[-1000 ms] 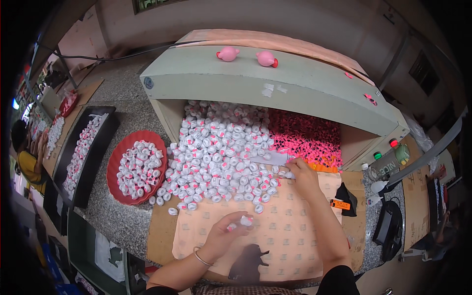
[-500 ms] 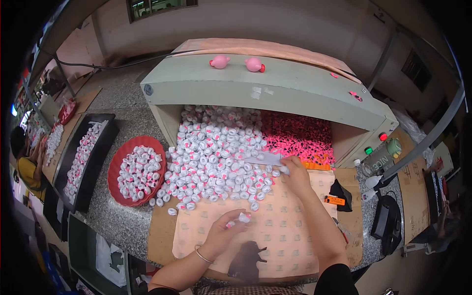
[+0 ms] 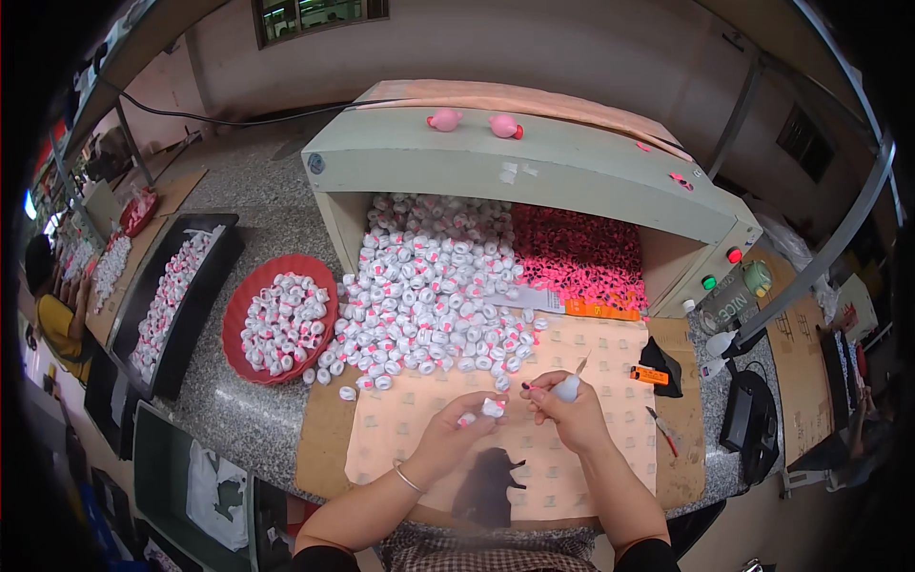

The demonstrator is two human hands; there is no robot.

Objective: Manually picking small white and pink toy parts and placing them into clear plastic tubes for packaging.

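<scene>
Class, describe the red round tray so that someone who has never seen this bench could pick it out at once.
Start at the large pale green machine housing with white pieces spilling from its opening. Left of that pile, on the speckled stone counter, sits the red round tray. Unlike the long black tray beside it, it is round and red.

A speckled grey stone counter (image 3: 238,419) was set before a plain beige wall (image 3: 572,48). A dark-framed window (image 3: 315,14) was seen at the top, and a metal post (image 3: 829,248) at the right.
</scene>
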